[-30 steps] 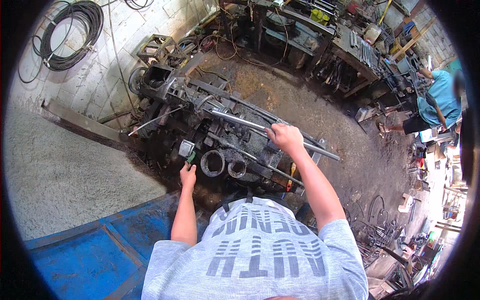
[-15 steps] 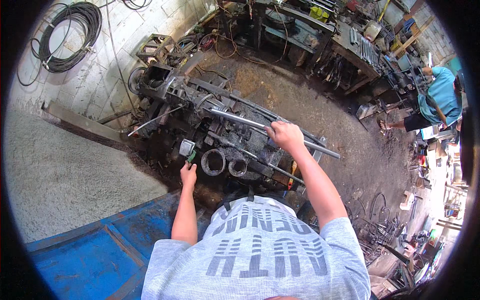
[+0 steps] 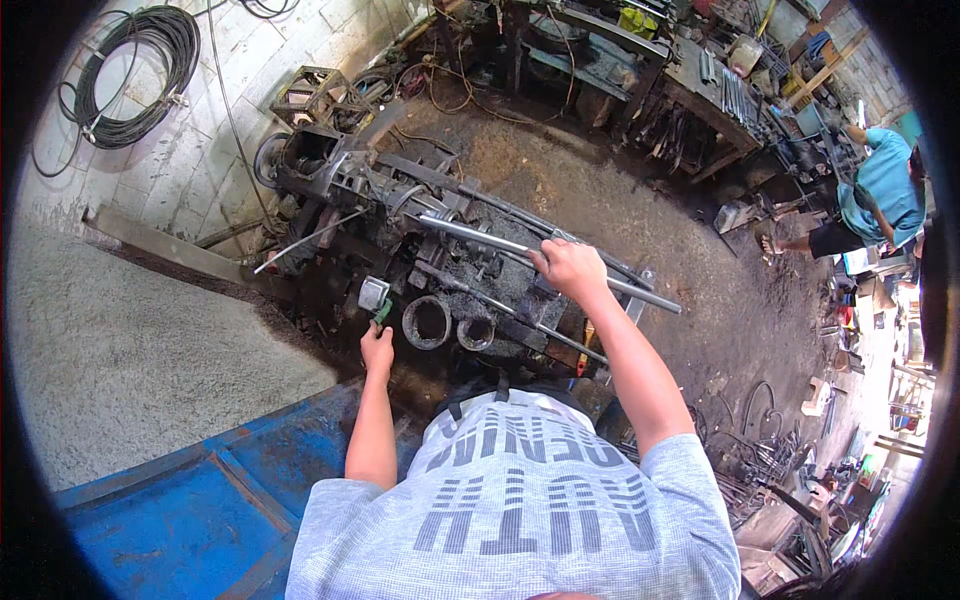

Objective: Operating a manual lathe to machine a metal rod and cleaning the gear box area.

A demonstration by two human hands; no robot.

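My left hand [image 3: 377, 350] is closed round a green handle [image 3: 383, 312]. Just above the handle sits a squarish silvery metal part [image 3: 373, 293]; whether the two are joined I cannot tell. My right hand [image 3: 569, 269] grips a long smooth metal bar [image 3: 480, 236], which slants across a dark, greasy lathe-like machine [image 3: 400, 190]. Past my fingers the bar reaches out to the right. Two open metal rings, a larger [image 3: 427, 323] and a smaller [image 3: 476, 333], lie on the near side between my hands. Dark metal shavings [image 3: 500, 285] cover the machine bed.
Left of me are a blue panel [image 3: 190, 530] and a rough grey surface [image 3: 150, 350]. Coiled black cable [image 3: 135, 75] hangs on the wall. A workbench [image 3: 700, 95] with rods stands at the back right. Far right, another person [image 3: 888, 185] works; scrap metal [image 3: 760, 470] lies nearer.
Both hands keep their grips and nearly the same places. The bar has barely shifted, if at all. The person at far right has moved slightly.
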